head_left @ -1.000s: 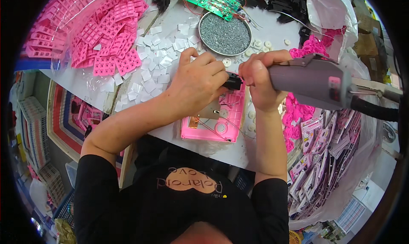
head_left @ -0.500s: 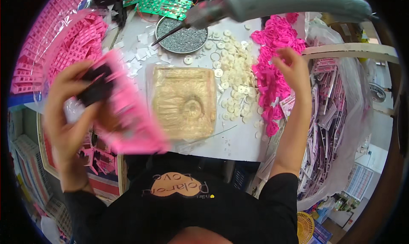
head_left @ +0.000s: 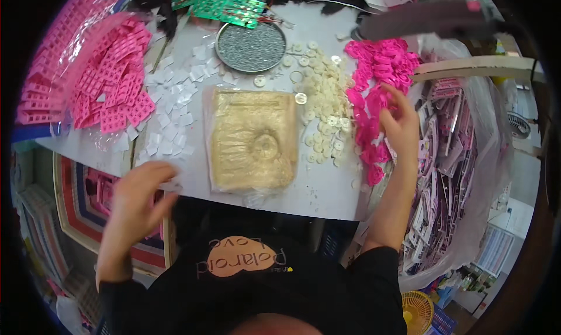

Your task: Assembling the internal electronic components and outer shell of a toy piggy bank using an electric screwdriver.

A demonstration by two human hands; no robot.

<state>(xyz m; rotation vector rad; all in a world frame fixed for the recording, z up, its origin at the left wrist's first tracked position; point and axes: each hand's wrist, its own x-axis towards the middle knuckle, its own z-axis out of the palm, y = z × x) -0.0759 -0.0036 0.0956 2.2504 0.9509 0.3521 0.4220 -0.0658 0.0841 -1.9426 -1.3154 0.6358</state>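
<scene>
My left hand [head_left: 140, 197] is above the table's near left edge, fingers apart and nothing visible in them. Beneath it a striped box [head_left: 69, 212] holds pink plastic housings [head_left: 100, 189], partly covered by the hand and forearm. My right hand [head_left: 402, 124] reaches over a pile of bright pink ring-like pieces [head_left: 388, 63], thumb and forefinger apart. Some pink pieces by its fingertips look smeared. Between the hands lies a yellowish moulded block [head_left: 236, 168] wrapped in clear plastic, with a round hollow in it. A dark, blurred powered screwdriver [head_left: 426, 20] hangs at the upper right.
Cream discs [head_left: 324, 92] are heaped beside the block. A round dish [head_left: 251, 48] holds small metal screws, with green circuit boards [head_left: 225, 6] behind it. White squares [head_left: 169, 113] and pink grid parts [head_left: 120, 72] lie left. A plastic bag [head_left: 450, 159] of flat parts stands right.
The pink housing with the black part has left my left hand, which has moved down and nearer. The hanging screwdriver has swung to the right. My right hand has shifted slightly nearer over the pink pieces.
</scene>
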